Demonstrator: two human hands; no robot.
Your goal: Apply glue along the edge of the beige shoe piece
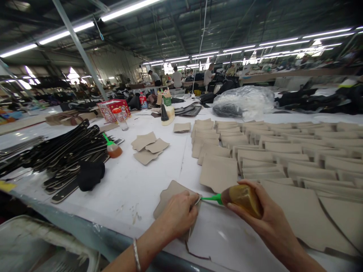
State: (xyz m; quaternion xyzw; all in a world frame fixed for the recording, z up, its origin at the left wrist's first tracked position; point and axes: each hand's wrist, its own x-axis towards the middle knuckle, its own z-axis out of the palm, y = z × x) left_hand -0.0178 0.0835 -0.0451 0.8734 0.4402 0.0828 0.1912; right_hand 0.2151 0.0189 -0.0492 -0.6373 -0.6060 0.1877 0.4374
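Note:
Near the table's front edge, my left hand (181,212) grips a beige piece (169,193) with its fingers pressed together at the piece's right edge. My right hand (262,211) is wrapped round a bottle of amber liquid (242,200), tilted on its side. The bottle's green nozzle (212,198) points left, and its tip is at the edge of the piece beside my left fingertips. A thin dark strip (195,256) trails on the table below my left hand. Just behind the bottle lies another beige piece (218,173).
Rows of beige pieces (283,147) cover the right side. Loose beige pieces (151,145) lie mid-table. At left are dark strips (68,151), a black cloth (90,175) and another green-tipped bottle (114,150). A plastic-wrapped bundle (244,102) is farther back. People work in the background.

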